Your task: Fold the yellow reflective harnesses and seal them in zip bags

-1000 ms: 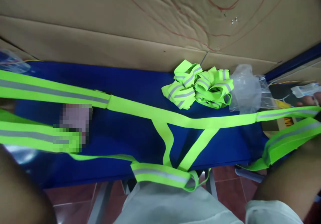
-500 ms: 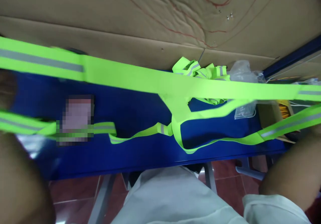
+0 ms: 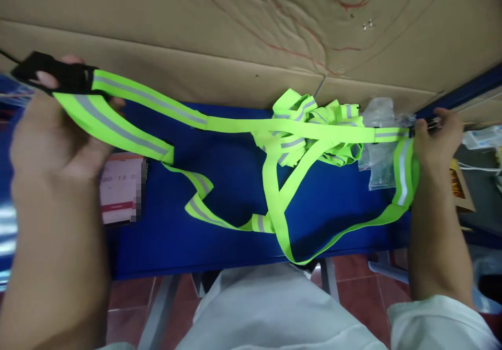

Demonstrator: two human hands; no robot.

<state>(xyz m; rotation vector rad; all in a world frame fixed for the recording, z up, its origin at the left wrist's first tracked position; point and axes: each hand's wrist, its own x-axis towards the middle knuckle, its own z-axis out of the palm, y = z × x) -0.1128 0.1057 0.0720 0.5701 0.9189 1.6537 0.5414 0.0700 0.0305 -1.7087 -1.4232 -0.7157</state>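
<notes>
A neon yellow-green reflective strap harness [image 3: 235,125] with grey stripes is stretched between my hands above the blue table. At the left, my left hand [image 3: 58,130] is closed around its end, where a black buckle-like piece [image 3: 74,78] shows between thumb and fingers. My right hand [image 3: 439,138] grips the other end, the fingers partly hidden behind the strap. The upper band runs nearly straight across; lower straps sag in loops from it. Behind the band lies a crumpled pile of similar reflective straps [image 3: 339,156].
A clear plastic bag [image 3: 380,177] lies right of the pile. A phone-like item [image 3: 121,188], partly blurred out, rests beside my left wrist. Brown-paper-covered board [image 3: 157,15] rises behind the blue table [image 3: 164,250]. An open cardboard box [image 3: 465,188] stands beyond my right forearm.
Both hands have come inward from the frame's sides into view, still holding the harness ends. The upper band has slackened, and the lower loops hang lower.
</notes>
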